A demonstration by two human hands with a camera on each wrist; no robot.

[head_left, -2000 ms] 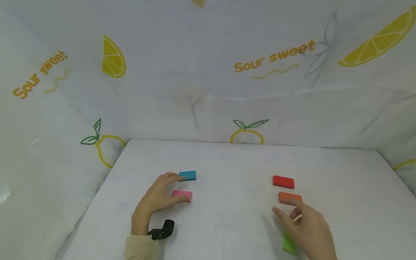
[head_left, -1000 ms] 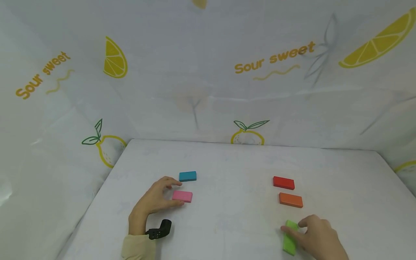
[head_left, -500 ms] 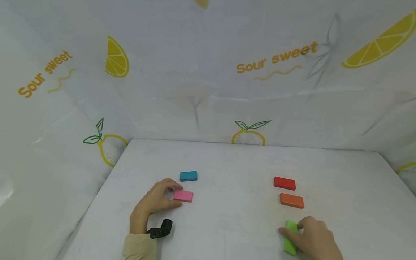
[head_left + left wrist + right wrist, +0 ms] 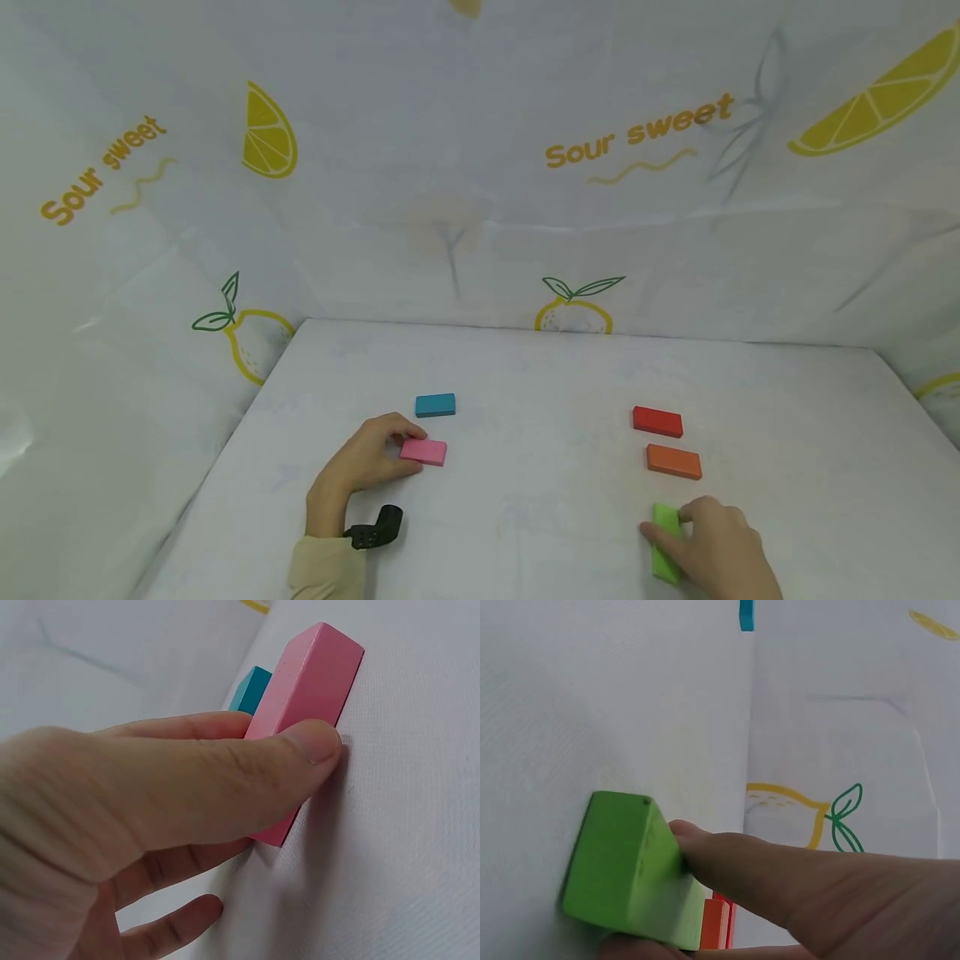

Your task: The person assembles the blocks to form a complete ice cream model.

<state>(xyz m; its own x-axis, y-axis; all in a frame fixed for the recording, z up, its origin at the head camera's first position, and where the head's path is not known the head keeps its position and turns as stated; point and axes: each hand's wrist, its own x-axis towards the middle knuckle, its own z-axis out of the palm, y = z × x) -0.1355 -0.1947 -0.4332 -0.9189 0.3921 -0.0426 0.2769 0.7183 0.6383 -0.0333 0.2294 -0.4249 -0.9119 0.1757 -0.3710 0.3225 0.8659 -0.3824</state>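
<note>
My left hand [image 4: 367,457] pinches a pink rectangular block [image 4: 424,452] by its left end. In the left wrist view the thumb lies across the near face of the pink block [image 4: 311,682], with a finger on its far side. A blue block [image 4: 435,406] lies just beyond that hand. At the front right, my right hand [image 4: 716,546] pinches a light green block [image 4: 665,542] between thumb and finger. In the right wrist view, one digit presses the side of the green block [image 4: 611,862], and another shows under its lower edge.
An orange block [image 4: 673,462] and a red block [image 4: 657,422] lie beyond the right hand on the white table [image 4: 540,500]. A lemon-print sheet [image 4: 420,167] rises behind the table. A black wrist strap mount [image 4: 375,529] sits on the left wrist.
The left hand has come down from near the blue block and closed on the pink one. The right hand has drawn back from the orange block, gripped the green block and shifted it slightly left.
</note>
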